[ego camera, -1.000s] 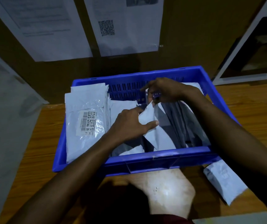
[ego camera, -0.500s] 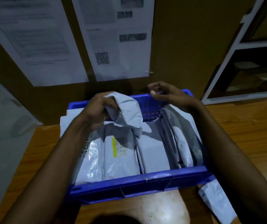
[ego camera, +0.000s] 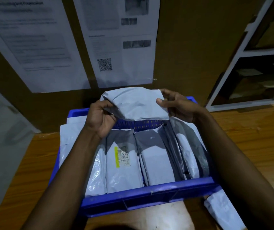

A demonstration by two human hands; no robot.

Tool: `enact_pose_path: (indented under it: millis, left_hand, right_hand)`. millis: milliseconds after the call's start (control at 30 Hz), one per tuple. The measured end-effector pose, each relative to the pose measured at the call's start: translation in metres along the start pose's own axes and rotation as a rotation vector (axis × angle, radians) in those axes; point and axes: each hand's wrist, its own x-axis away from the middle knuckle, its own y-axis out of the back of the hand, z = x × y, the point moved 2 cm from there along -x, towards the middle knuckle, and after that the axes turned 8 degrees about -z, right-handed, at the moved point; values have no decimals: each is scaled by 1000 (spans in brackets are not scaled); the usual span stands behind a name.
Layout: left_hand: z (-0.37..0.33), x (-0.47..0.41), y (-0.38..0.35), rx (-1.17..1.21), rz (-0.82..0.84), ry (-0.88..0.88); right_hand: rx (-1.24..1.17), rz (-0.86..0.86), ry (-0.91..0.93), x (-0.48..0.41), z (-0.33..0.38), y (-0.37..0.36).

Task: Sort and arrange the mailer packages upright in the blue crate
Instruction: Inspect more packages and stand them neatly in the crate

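A blue crate (ego camera: 149,195) stands on the wooden table, filled with several grey mailer packages leaning side by side. One of them carries a barcode label with a yellow strip (ego camera: 122,156). Above the crate's far wall I hold a crumpled grey mailer (ego camera: 136,103) with both hands. My left hand (ego camera: 102,118) grips its left edge, and my right hand (ego camera: 176,107) pinches its right edge with thumb in front. Dark mailers (ego camera: 197,153) lean at the crate's right end.
Another grey mailer (ego camera: 224,211) lies on the table outside the crate at the lower right. Printed sheets (ego camera: 119,42) hang on the brown wall behind. A white-framed shelf (ego camera: 252,77) stands at the right. Wooden tabletop (ego camera: 257,138) shows on both sides.
The mailer that my left hand pulled out of the crate has risen above the far wall. My right hand has taken hold of its right edge, so both hands hold it spread.
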Motion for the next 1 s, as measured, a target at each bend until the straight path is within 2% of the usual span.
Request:
enact_pose_path:
  millis: [133,300,433,533,800,900,1000]
  left_hand:
    - [-5,2,1,-158,-49,-101]
    - [-14,-5,15,-344,-158,-391]
    - [-20,-6,25,-607,-333,-615]
    - [-23,-3,22,-686,-375,-744]
    - [-26,2,22,-671,-389,-774]
    - [-31,4,25,-618,-365,-796]
    - [-32,4,26,-518,-275,-660]
  right_hand:
    - [-29,-167,91,1,9,3]
    - [-49,-341,157,8,18,4]
    - [0,-402,158,9,17,2]
    - [-4,-419,185,9,18,-1]
    - [-19,-511,222,5,14,-1]
    - [-58,-435,221,7,15,-1]
    - [-46,-357,244,8,17,0]
